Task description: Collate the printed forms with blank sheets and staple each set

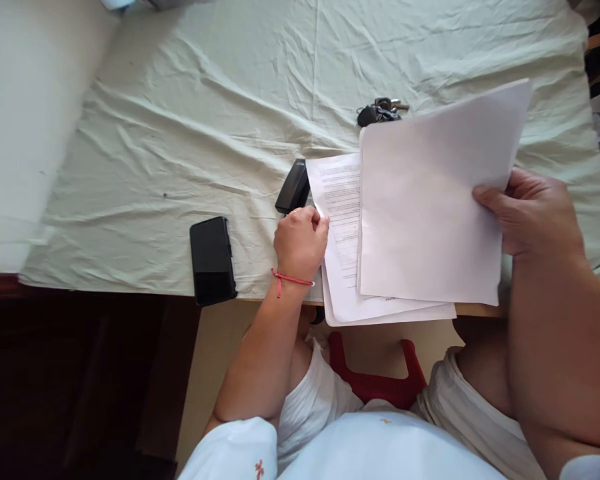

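Observation:
My right hand (535,207) grips a few blank-faced white sheets of paper (430,207) by their right edge, thumb on top and fingers behind. These sheets are raised and slanted over a printed sheet (341,220), covering most of it. The fingers of my left hand (301,243) are curled closed at the printed sheet's left edge, thumb and forefinger against the paper; the exact hold is partly hidden. More paper lies beneath the printed sheet, jutting past the table's front edge. Just beyond my left hand rests a black boxy object (293,187), partly covered by it.
A black phone (213,260) lies to the left at the front edge of the cloth-covered table (220,100). Behind the raised sheets sits a bunch of keys (380,113). A white wall (35,120) borders the left side. A red plastic stool (380,385) shows below.

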A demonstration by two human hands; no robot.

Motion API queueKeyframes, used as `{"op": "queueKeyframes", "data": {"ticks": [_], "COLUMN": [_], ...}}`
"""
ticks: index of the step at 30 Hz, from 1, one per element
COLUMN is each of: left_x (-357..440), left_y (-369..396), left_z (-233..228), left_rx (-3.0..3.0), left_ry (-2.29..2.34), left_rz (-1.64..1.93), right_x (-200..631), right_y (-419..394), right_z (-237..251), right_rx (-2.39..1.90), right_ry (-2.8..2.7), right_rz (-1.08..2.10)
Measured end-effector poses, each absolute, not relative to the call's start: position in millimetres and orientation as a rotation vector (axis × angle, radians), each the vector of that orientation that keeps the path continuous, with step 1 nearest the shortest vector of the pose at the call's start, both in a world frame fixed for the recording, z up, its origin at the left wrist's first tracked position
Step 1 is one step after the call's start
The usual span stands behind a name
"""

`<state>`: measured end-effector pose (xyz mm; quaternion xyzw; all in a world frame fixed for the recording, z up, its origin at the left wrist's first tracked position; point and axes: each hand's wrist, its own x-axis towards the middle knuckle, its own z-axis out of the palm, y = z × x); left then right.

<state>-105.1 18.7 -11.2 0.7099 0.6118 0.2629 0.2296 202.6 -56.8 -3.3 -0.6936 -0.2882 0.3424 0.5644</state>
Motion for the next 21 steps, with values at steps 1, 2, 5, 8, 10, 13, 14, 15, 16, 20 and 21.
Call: {"op": "queueKeyframes", "data": {"ticks": [1,2,5,8,10,13,14,15,16,20,21], "left_x": [-105.8,-106.3,-107.4,-108.0,-107.8,-105.9,-105.0,-104.0,-102.9,-98.5,-97.2], "left_y": [18.9,19.1,19.5,18.9,17.6,14.9,13.8,12.8,11.6,5.3,2.8], "left_z": [-12.0,-12.3,-10.9,-10.8,-11.9,-12.0,-11.0,-9.6,-8.0,-5.8,-7.6], "left_rx": [1.97,1.987,2.052,2.104,2.109,2.078,2.071,2.075,2.097,2.368,2.442], "left_ry": [1.696,1.71,1.736,1.716,1.698,1.743,1.765,1.777,1.768,1.374,1.224], "left_rz": [0.716,0.698,0.607,0.57,0.598,0.651,0.667,0.68,0.692,0.657,0.601], "right_x": [203.9,205.3,210.4,215.3,217.5,219.1,219.5,219.9,220.3,220.7,220.3], "right_y": [-56.2,-55.5,-53.6,-52.7,-52.7,-52.2,-51.8,-51.2,-50.6,-48.2,-47.8], "right_z": [-3.9,-4.3,-4.7,-5.5,-6.0,-6.5,-6.6,-6.7,-6.8,-5.5,-4.6], "right_rx": [-1.606,-1.581,-1.511,-1.472,-1.452,-1.406,-1.393,-1.386,-1.376,-1.292,-1.271], "right_ry": [-0.645,-0.61,-0.541,-0.509,-0.489,-0.49,-0.497,-0.497,-0.493,-0.476,-0.475], "right_rz": [0.817,0.823,0.829,0.827,0.838,0.886,0.895,0.892,0.885,0.885,0.896]}}
